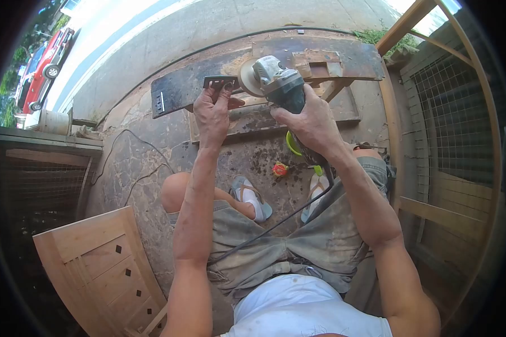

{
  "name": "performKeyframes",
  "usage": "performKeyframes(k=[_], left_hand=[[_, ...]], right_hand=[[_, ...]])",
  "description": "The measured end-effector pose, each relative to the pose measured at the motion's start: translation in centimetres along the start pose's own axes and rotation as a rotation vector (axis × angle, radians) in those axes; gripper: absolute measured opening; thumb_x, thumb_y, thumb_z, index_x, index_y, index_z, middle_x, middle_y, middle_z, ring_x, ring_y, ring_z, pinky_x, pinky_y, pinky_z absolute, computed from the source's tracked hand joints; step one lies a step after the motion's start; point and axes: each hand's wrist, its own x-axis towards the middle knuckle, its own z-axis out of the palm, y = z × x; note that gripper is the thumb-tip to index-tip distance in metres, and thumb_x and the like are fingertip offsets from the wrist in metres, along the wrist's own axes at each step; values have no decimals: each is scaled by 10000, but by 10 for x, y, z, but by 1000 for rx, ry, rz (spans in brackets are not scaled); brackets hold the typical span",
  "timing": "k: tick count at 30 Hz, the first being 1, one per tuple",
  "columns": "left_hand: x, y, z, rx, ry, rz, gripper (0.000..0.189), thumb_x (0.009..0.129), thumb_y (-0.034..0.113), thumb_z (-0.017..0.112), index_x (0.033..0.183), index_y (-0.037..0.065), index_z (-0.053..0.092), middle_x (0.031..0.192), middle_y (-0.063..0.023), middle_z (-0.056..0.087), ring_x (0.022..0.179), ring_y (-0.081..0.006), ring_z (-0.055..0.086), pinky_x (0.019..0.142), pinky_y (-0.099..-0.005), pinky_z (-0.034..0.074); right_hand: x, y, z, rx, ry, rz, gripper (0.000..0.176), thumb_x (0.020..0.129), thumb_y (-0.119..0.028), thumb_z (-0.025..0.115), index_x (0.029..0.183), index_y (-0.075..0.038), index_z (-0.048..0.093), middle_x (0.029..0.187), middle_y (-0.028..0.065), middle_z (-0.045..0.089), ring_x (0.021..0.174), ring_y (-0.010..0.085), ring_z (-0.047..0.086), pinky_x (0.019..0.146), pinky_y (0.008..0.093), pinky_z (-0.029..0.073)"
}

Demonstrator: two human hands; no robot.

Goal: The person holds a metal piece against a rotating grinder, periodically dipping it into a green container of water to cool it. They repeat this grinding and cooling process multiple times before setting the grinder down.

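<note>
My right hand (pixel 309 118) is wrapped round the body of an angle grinder (pixel 281 84), its power cord running down past my right wrist and across my lap. The round disc (pixel 248 77) points left, its edge close to a dark metal plate with small holes (pixel 220 81). Thumb and fingers of my left hand (pixel 213 115) pinch that plate above the bench. Beneath both hands stretches a low, worn wooden bench (pixel 180 92). A small slotted metal piece (pixel 160 102) lies on its left end.
A carved wooden panel (pixel 104 269) leans at lower left. On the floor between my feet sits a small orange-red object (pixel 280 168), with a bright green item (pixel 293 143) nearby. A thin cable (pixel 143 135) loops on the left. A wooden frame with wire mesh (pixel 452 123) stands at right.
</note>
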Motion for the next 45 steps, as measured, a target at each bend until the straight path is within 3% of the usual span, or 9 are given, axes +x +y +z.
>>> performKeyframes(k=[32, 45], left_hand=[[-2, 2, 1, 58, -14, 8, 236, 1130, 158, 702, 1304, 3, 740, 1113, -113, 833, 836, -196, 820, 763, -308, 659], [-3, -5, 5, 127, -30, 37, 256, 1130, 164, 681, 1321, 11, 757, 1087, -88, 839, 833, -181, 817, 741, -322, 643]], right_hand=[[2, -2, 4, -13, 1, -4, 677, 872, -382, 824, 1304, 104, 634, 1058, 316, 791, 1027, 433, 803, 939, 498, 613], [2, -5, 5, 17, -26, -3, 665, 882, -372, 847, 1316, 88, 638, 1066, 275, 806, 1016, 392, 805, 955, 474, 608]])
